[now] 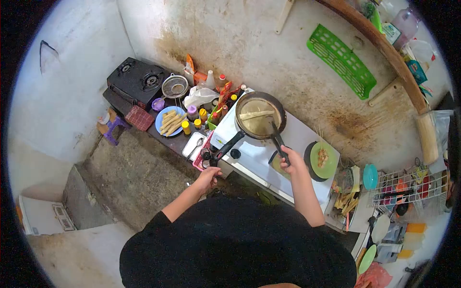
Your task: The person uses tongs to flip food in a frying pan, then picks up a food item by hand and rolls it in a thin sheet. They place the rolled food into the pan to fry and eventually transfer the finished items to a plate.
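Two hands, apart. Right (291, 162) is clamped on my spatula (279, 143), tip down in the pan (282, 115). Left (208, 178) is curled at the end of the pan handle (229, 146); can't tell if it's gripping. Pale roll (256, 114) lies in the pan, on the white stove (257, 152). Green plate (316, 170) to the right, blue plate (159, 117) of rolls left.

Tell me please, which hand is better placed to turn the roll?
Probably the right hand, holding the spatula with its tip in the pan near the roll. The left hand is by the pan handle.
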The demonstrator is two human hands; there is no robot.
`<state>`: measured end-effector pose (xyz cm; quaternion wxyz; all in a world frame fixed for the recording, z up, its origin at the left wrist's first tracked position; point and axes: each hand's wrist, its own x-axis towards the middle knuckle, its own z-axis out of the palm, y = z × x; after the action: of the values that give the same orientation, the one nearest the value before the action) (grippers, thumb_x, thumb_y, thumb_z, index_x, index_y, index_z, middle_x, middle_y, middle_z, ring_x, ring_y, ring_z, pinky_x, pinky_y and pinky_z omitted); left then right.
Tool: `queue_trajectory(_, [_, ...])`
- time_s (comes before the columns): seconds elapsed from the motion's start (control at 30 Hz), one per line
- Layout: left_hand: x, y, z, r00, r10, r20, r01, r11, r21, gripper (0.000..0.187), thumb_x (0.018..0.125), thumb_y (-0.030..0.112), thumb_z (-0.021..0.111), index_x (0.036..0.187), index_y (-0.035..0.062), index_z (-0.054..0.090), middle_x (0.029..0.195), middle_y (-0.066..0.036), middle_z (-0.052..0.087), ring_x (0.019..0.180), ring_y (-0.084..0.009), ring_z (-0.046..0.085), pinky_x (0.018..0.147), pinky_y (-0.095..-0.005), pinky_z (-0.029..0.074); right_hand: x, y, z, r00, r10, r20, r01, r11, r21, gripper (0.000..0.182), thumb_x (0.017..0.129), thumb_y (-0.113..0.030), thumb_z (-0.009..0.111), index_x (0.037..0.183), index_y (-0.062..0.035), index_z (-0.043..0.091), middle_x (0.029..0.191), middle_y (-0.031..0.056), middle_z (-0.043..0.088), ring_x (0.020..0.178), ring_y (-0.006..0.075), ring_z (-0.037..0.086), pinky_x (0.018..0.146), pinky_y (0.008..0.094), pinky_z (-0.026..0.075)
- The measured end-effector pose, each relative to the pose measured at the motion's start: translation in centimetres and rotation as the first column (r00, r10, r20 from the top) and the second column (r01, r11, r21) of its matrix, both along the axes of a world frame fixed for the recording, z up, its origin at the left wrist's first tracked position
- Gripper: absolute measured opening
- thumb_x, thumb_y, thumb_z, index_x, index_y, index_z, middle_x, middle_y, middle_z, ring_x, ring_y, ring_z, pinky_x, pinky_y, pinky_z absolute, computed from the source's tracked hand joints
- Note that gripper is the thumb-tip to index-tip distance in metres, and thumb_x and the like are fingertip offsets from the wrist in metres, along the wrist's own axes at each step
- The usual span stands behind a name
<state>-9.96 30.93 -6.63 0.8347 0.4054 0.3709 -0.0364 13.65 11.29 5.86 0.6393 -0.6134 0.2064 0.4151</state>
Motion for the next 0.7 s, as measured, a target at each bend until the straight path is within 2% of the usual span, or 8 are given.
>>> queue_trajectory(0.13, [-0.1,0.2,0.4,1.0,-0.014,-0.017,0.014,1.0,0.022,0.02,0.083,0.025,0.047,0.095,0.0105,0.049,0.081,0.001,0.055,0.049,-0.0062,0.043,0.042,-0.0217,0.034,-1.2,0.8,-1.9,0.998,0.003,-0.07,0.004,0.995,0.098,0.022,0.078,-0.023,0.058,0.081,-0.0061,0.044,0.067,0.0066,0.046,0.043,0.0101,0.038,0.031,0.0195,0.024])
queue_trajectory(0.23, [0.2,0.3,0.3,0.999,-0.047,-0.019,0.047,0.999,0.025,0.019,0.084,0.024,0.046,0.097,0.011,0.047,0.083,0.001,0.053,0.053,-0.0079,0.043,0.046,-0.0242,0.037,-1.2,1.8,-5.0,0.992,-0.102,-0.072,0.113,0.981,0.156,0.023,0.078,-0.025,0.058,0.081,-0.0069,0.044,0.066,0.0059,0.046,0.043,0.0103,0.039,0.032,0.0199,0.025])
queue_trajectory(0.27, [0.2,0.3,0.3,0.998,-0.062,-0.018,0.063,0.998,0.026,0.018,0.084,0.023,0.045,0.097,0.0113,0.047,0.083,0.001,0.052,0.054,-0.0088,0.043,0.047,-0.0254,0.038,-1.2,1.9,-6.0,0.991,-0.124,-0.047,0.132,0.965,0.226,0.023,0.078,-0.026,0.058,0.081,-0.0082,0.044,0.066,0.0054,0.046,0.043,0.0097,0.039,0.032,0.0198,0.025])
queue_trajectory(0.37, [0.5,-0.1,0.7,0.999,-0.05,0.009,0.05,0.998,0.035,0.019,0.083,0.025,0.046,0.096,0.0114,0.049,0.081,0.002,0.054,0.053,-0.0061,0.044,0.049,-0.0216,0.037,-1.0,2.2,-5.2,0.973,-0.217,-0.073,0.229,0.924,0.307,0.024,0.077,-0.024,0.059,0.079,-0.0058,0.044,0.065,0.0045,0.044,0.044,0.0099,0.037,0.033,0.0213,0.026])
queue_trajectory(0.4, [0.5,-0.1,1.1,0.999,-0.049,0.008,0.049,0.998,0.04,0.019,0.083,0.025,0.046,0.096,0.0114,0.049,0.081,0.002,0.054,0.053,-0.0061,0.044,0.049,-0.0217,0.037,-0.7,2.1,-5.0,0.977,-0.208,-0.044,0.212,0.928,0.307,0.021,0.078,-0.027,0.058,0.08,-0.0099,0.044,0.065,0.0051,0.047,0.043,0.0086,0.04,0.032,0.0197,0.026])
queue_trajectory(0.5, [0.2,-0.4,1.6,0.999,-0.049,0.002,0.049,0.998,0.037,0.018,0.084,0.024,0.046,0.096,0.0114,0.049,0.082,0.002,0.054,0.052,-0.0063,0.044,0.049,-0.0221,0.037,0.8,1.8,-3.8,0.979,-0.186,0.087,0.155,0.946,0.285,0.021,0.078,-0.026,0.057,0.08,-0.0096,0.044,0.065,0.0047,0.048,0.042,0.0083,0.039,0.032,0.0199,0.027])
queue_trajectory(0.53, [0.1,-0.4,1.2,0.999,-0.047,0.006,0.046,0.999,0.027,0.018,0.083,0.024,0.046,0.096,0.0114,0.049,0.082,0.001,0.054,0.052,-0.0064,0.044,0.048,-0.0224,0.038,1.2,1.6,-3.3,0.974,-0.208,0.086,0.177,0.945,0.274,0.021,0.079,-0.026,0.057,0.08,-0.009,0.044,0.064,0.0054,0.048,0.042,0.0079,0.039,0.031,0.0203,0.027])
queue_trajectory(0.7, [-0.1,-0.4,0.8,1.0,-0.025,-0.001,0.025,1.0,0.0,0.017,0.083,0.023,0.047,0.095,0.0111,0.048,0.082,0.002,0.054,0.049,-0.0068,0.043,0.047,-0.023,0.038,1.2,-0.1,-2.6,0.997,-0.08,-0.021,0.083,0.985,0.151,0.021,0.077,-0.024,0.058,0.081,-0.0086,0.045,0.063,0.0066,0.047,0.043,0.0081,0.039,0.03,0.0194,0.024])
